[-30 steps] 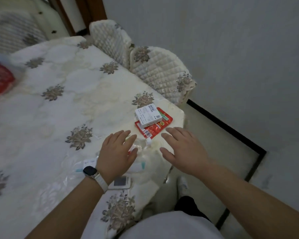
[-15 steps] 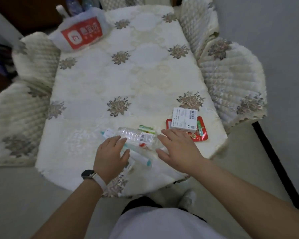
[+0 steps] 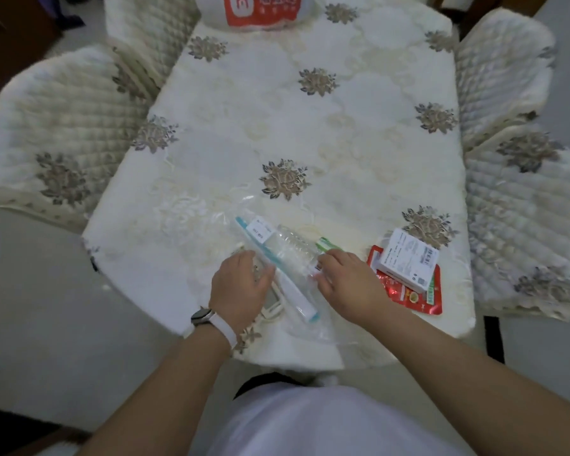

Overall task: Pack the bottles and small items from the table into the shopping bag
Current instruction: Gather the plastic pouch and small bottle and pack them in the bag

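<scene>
A clear plastic bottle point(image 3: 293, 246) lies on its side near the table's front edge, partly covered by crinkled clear plastic wrap point(image 3: 254, 222). A long white pack with blue edge point(image 3: 288, 287) lies slanted between my hands. My right hand point(image 3: 348, 283) has thumb and fingers closed around the bottle's near end. My left hand point(image 3: 241, 291) rests on the wrap, fingers loosely curved, over a small white device point(image 3: 272, 302). A green item point(image 3: 326, 243) pokes out behind the bottle. A white box point(image 3: 407, 260) sits on a red packet point(image 3: 405, 296). The shopping bag point(image 3: 260, 9) stands at the far end.
The table point(image 3: 343, 126) wears a white cloth with brown flower motifs. Quilted chairs flank it on the left point(image 3: 63, 126) and right point(image 3: 524, 209). The red packet lies close to the front right corner. Grey floor point(image 3: 30, 307) lies below left.
The view has swung left and now looks straight down the table, with the shopping bag at the top. My right hand moved onto the bottle's end; my left stays on the wrap.
</scene>
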The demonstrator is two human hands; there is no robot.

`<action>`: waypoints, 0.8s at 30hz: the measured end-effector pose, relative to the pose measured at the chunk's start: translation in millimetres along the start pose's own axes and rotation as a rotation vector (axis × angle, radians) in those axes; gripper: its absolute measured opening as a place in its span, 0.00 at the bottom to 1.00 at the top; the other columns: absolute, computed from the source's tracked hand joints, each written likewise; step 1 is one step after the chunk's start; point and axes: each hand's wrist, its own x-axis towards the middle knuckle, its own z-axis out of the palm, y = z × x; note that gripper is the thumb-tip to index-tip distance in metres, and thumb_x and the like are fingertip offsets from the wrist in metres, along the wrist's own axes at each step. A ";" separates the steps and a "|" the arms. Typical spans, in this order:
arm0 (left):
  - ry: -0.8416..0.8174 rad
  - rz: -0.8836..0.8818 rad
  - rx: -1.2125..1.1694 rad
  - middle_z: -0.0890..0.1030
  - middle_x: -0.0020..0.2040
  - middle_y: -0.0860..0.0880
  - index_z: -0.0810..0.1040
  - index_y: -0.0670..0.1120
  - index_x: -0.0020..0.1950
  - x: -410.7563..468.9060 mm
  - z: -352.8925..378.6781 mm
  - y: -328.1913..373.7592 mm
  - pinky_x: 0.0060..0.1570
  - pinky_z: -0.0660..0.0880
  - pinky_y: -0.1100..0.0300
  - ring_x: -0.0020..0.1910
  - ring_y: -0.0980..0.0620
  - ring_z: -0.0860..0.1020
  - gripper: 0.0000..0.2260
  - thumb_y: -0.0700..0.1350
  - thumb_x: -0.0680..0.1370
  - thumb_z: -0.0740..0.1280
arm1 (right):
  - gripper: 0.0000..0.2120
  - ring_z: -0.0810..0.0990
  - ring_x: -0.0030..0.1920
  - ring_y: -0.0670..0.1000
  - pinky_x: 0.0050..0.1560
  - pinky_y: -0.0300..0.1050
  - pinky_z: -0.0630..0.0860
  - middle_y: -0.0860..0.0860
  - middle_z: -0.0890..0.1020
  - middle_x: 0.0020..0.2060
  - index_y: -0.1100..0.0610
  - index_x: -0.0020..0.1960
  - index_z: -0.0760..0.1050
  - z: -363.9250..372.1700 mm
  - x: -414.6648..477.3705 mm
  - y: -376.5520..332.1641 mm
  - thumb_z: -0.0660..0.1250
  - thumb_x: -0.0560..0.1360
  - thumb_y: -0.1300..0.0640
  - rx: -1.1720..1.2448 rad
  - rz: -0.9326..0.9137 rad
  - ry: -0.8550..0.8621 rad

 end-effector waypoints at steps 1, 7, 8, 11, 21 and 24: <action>0.009 0.000 -0.001 0.79 0.52 0.50 0.77 0.48 0.55 4.6 2.8 -0.3 0.50 0.73 0.55 0.54 0.48 0.76 0.18 0.60 0.79 0.59 | 0.16 0.74 0.56 0.54 0.54 0.51 0.74 0.51 0.76 0.60 0.55 0.63 0.73 0.5 4.1 0.6 0.59 0.79 0.48 -0.016 0.012 -0.015; 0.034 -0.042 0.170 0.78 0.55 0.47 0.78 0.45 0.53 17.0 15.8 3.2 0.53 0.72 0.51 0.56 0.45 0.73 0.22 0.63 0.77 0.60 | 0.21 0.73 0.54 0.54 0.50 0.51 0.74 0.53 0.75 0.58 0.56 0.65 0.70 3.2 23.8 -8.9 0.63 0.75 0.49 -0.107 0.070 -0.066; 0.046 -0.048 0.176 0.78 0.55 0.47 0.78 0.45 0.53 17.1 17.4 2.0 0.52 0.72 0.51 0.56 0.45 0.73 0.23 0.64 0.76 0.61 | 0.22 0.73 0.54 0.55 0.48 0.50 0.74 0.54 0.75 0.57 0.57 0.65 0.70 3.7 25.8 -10.8 0.63 0.74 0.50 -0.114 0.074 -0.073; 0.080 -0.057 0.224 0.77 0.56 0.47 0.78 0.44 0.56 20.1 23.1 -1.1 0.56 0.73 0.50 0.57 0.45 0.73 0.27 0.67 0.74 0.61 | 0.26 0.74 0.55 0.56 0.45 0.49 0.71 0.55 0.74 0.58 0.57 0.67 0.66 5.5 32.2 -12.6 0.65 0.73 0.49 -0.148 0.084 -0.117; -0.013 -0.165 0.371 0.76 0.56 0.45 0.75 0.44 0.57 34.8 27.6 42.0 0.54 0.69 0.50 0.57 0.44 0.72 0.23 0.62 0.74 0.64 | 0.30 0.78 0.53 0.54 0.42 0.47 0.72 0.51 0.77 0.54 0.54 0.68 0.64 5.5 32.6 23.9 0.66 0.72 0.41 0.055 0.179 -0.157; -0.079 -0.137 0.336 0.76 0.50 0.45 0.72 0.44 0.56 39.5 38.0 55.2 0.45 0.69 0.54 0.49 0.44 0.75 0.19 0.58 0.74 0.64 | 0.28 0.78 0.51 0.54 0.40 0.47 0.71 0.51 0.77 0.53 0.53 0.65 0.66 0.5 24.0 44.4 0.66 0.71 0.40 0.089 0.210 -0.110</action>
